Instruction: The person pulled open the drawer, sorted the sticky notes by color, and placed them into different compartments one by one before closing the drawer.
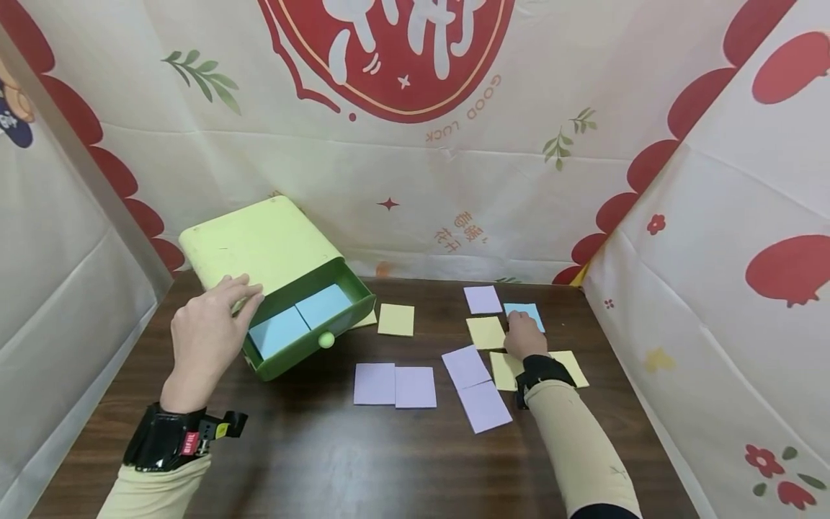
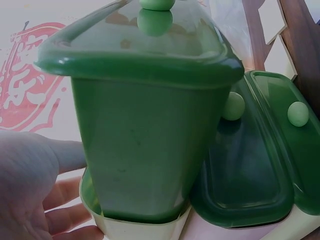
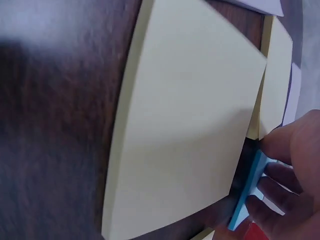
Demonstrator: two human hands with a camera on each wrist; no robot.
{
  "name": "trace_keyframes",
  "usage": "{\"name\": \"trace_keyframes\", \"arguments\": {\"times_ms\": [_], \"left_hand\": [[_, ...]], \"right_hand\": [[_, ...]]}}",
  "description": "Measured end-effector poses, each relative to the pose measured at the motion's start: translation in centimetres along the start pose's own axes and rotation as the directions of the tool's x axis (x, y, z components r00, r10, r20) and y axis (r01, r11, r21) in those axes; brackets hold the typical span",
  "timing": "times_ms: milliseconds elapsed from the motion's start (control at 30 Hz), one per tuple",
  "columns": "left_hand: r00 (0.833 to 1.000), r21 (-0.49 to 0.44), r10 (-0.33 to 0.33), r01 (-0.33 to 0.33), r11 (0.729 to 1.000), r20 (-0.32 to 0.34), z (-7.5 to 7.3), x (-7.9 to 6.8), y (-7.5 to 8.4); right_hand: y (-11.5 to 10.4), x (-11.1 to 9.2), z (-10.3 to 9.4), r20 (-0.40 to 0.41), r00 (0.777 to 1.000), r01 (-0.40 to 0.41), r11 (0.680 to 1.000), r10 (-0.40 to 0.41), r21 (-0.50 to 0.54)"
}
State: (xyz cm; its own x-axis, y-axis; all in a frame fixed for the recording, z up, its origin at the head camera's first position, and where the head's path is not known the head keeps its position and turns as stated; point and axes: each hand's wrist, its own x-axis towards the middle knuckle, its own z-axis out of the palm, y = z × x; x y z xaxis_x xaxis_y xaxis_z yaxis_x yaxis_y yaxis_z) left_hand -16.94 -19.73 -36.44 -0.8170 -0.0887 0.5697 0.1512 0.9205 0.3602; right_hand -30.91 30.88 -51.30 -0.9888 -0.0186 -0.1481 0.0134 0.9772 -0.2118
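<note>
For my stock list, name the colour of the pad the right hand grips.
Light blue; the pad shows best in the head view.

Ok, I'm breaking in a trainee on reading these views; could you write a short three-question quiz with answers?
1. What colour are the two pads in the open drawer: (a) yellow, (b) blue or (c) purple?
2. True or false: the right hand is reaching into that drawer.
3. How many purple pads show on the table in the head view?

Key: 1. (b). 2. False; it touches a blue pad on the table. 3. Five.
</note>
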Motion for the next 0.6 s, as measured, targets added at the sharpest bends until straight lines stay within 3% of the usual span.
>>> {"name": "trace_keyframes", "arguments": {"times_ms": [400,600], "left_hand": [[1.0,-0.004,-0.002,0.002,1.0,0.0,0.0,0.0,0.0],[1.0,-0.011,0.002,-0.002,1.0,0.004,-0.1,0.0,0.0]], "right_hand": [[-1.1,-1.7,1.2,-0.163,0.978,0.125,0.991,-0.13,-0.038],[-2.0,-2.1,1.2,-0.128,0.984,0.133,0.99,-0.127,0.036]]}}
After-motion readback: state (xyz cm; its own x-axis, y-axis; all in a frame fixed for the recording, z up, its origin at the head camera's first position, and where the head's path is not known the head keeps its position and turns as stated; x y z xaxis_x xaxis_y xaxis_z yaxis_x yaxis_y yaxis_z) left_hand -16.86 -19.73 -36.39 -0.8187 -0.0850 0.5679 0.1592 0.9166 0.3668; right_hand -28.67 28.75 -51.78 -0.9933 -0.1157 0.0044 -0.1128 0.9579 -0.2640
